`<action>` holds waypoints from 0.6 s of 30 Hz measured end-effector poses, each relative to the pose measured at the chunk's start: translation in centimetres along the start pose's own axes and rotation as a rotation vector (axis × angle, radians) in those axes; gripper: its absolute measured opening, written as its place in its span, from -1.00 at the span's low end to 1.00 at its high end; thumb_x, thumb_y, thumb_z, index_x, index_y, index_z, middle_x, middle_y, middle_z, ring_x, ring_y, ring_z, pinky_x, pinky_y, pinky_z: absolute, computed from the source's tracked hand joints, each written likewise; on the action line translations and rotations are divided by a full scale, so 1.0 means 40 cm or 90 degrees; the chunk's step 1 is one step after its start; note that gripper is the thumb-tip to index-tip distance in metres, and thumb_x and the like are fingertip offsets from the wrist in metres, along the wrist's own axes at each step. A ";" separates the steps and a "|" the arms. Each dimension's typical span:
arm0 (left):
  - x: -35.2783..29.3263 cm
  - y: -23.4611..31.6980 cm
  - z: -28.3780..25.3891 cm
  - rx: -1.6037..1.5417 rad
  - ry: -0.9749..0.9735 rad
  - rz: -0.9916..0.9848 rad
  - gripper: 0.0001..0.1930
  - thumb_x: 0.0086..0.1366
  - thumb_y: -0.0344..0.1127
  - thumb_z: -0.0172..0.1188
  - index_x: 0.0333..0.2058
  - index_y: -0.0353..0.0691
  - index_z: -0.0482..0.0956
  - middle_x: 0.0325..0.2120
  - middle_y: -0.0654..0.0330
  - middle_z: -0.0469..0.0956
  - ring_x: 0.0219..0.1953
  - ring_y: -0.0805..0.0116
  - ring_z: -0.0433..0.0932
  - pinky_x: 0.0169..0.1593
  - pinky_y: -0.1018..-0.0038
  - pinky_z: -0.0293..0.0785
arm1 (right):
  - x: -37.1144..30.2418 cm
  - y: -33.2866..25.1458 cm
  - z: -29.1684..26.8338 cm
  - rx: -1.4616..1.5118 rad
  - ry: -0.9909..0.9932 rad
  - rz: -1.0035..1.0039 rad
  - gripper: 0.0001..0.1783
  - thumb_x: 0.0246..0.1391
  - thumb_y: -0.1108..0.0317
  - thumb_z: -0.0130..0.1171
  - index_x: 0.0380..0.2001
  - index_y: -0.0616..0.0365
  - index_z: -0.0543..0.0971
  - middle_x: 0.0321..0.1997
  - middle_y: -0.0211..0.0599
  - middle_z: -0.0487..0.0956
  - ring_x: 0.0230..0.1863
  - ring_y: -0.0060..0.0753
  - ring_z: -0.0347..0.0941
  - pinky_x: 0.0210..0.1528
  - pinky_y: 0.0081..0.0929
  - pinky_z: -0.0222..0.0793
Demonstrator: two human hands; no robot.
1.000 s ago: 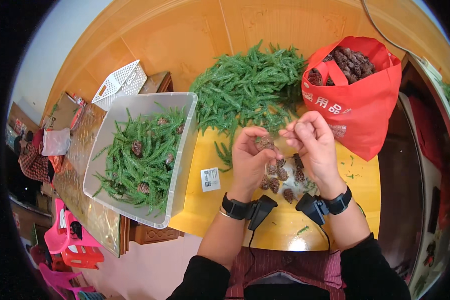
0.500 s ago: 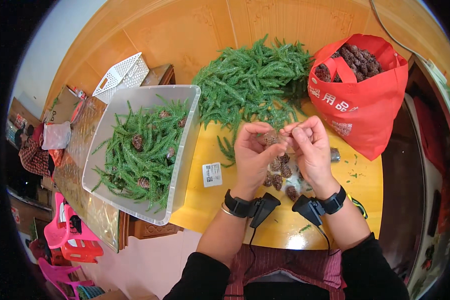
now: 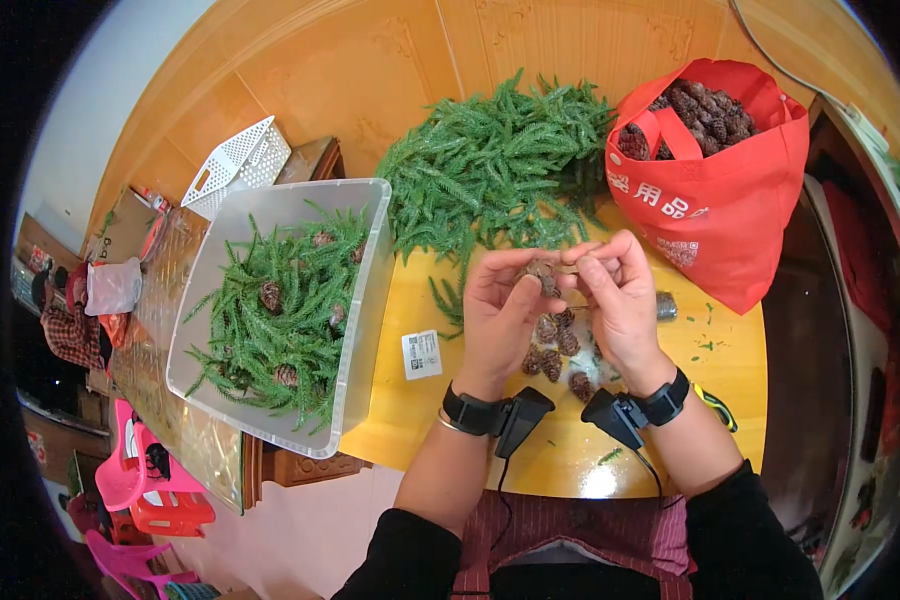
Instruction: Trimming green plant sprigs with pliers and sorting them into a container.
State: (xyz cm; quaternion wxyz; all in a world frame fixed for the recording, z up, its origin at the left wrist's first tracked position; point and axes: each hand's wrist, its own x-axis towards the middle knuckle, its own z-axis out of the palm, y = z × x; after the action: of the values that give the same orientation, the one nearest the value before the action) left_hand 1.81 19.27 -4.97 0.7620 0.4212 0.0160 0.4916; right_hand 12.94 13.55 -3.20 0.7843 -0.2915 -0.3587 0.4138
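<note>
My left hand [image 3: 498,315] pinches a brown pine cone [image 3: 544,277] between thumb and fingers above the yellow table [image 3: 410,415]. Close beside it, my right hand [image 3: 625,305] is closed in a pinch, its fingertips near the cone's top; what they hold is too small to make out. Below both hands, several loose pine cones [image 3: 551,364] lie on a crumpled clear-white wrapping [image 3: 595,369], partly hidden by my hands. Green artificial pine branches [image 3: 490,165] are heaped just beyond.
At left, a translucent bin [image 3: 372,300] holds pine sprigs with cones. A red bag [image 3: 730,215] full of pine cones stands at back right. A white label [image 3: 422,355], a yellow-black tool [image 3: 715,408] and a white basket [image 3: 240,165] are around. Farther left are a person [image 3: 70,330] and pink chairs [image 3: 130,475].
Both hands stay together at nearly the same place, with small finger shifts around the pine cone. The whole view has shifted slightly.
</note>
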 end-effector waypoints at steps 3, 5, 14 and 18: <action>0.002 0.000 -0.009 -0.035 -0.024 -0.006 -0.79 0.25 -0.43 -0.06 -0.13 -0.26 0.37 -0.15 0.02 0.43 -0.23 0.26 0.52 -0.28 0.52 0.55 | 0.003 -0.006 0.003 -0.010 -0.002 -0.018 -0.89 0.08 0.48 0.00 -0.41 0.11 0.28 -0.27 -0.25 0.46 -0.37 -0.55 0.42 -0.26 -0.63 0.38; 0.003 -0.001 -0.012 -0.047 -0.026 -0.010 -0.79 0.26 -0.38 -0.06 -0.13 -0.26 0.38 -0.15 0.01 0.43 -0.23 0.26 0.52 -0.28 0.53 0.55 | 0.005 -0.008 0.003 -0.008 -0.008 -0.029 -0.89 0.07 0.49 0.00 -0.42 0.11 0.28 -0.27 -0.25 0.46 -0.37 -0.55 0.42 -0.28 -0.64 0.38; 0.004 -0.005 -0.020 -0.019 -0.024 -0.031 -0.76 0.27 -0.20 -0.06 -0.17 -0.18 0.39 -0.17 0.05 0.44 -0.30 0.30 0.53 -0.42 0.63 0.49 | 0.009 -0.005 -0.014 -0.034 -0.039 0.017 -0.89 0.08 0.43 0.01 -0.33 0.14 0.33 -0.24 -0.28 0.45 -0.29 -0.58 0.40 -0.27 -0.65 0.38; 0.006 -0.004 -0.020 -0.073 -0.043 -0.036 -0.77 0.29 -0.25 -0.09 -0.18 -0.23 0.40 -0.16 0.05 0.43 -0.27 0.28 0.53 -0.38 0.59 0.52 | 0.009 -0.006 -0.016 -0.048 -0.052 0.056 -0.90 0.10 0.41 -0.01 -0.31 0.17 0.37 -0.22 -0.30 0.44 -0.25 -0.63 0.37 -0.26 -0.68 0.34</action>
State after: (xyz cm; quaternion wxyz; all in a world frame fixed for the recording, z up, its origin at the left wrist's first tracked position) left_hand 1.70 19.93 -5.49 0.7987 0.3926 -0.0260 0.4552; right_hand 13.71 13.64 -3.29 0.7387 -0.3190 -0.3926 0.4455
